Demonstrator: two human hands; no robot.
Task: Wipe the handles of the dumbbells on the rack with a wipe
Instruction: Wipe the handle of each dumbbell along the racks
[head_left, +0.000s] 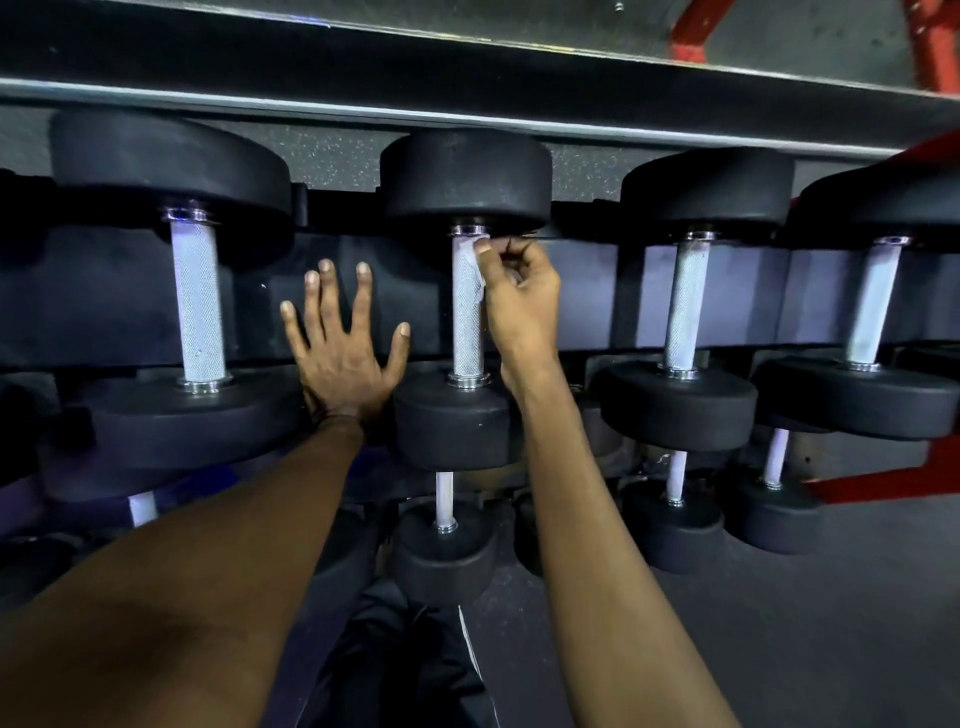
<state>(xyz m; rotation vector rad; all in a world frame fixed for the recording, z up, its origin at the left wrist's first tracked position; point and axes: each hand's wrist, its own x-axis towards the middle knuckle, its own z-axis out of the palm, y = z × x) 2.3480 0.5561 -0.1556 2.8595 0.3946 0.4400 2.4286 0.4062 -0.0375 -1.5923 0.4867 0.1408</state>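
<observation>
Rack (104, 312), upper tier in view: four dumbbells in a row, handles running front to back.

Right grip (519, 296): fingers curled, pinching a small white wipe (475, 260) against the knurled handle (467, 327) of the second dumbbell (457, 426) from the left. The wipe sits at the handle's far end, just under the rear head.

Left grip (343, 353): fingers straight and spread, holding nothing, over the dark rack tray between the first dumbbell (200, 301) and the second. Contact with the tray cannot be told.

Lower tier: smaller dumbbells (444, 551) toward the front edge. Red frame (883, 480) at the rack's right end.
</observation>
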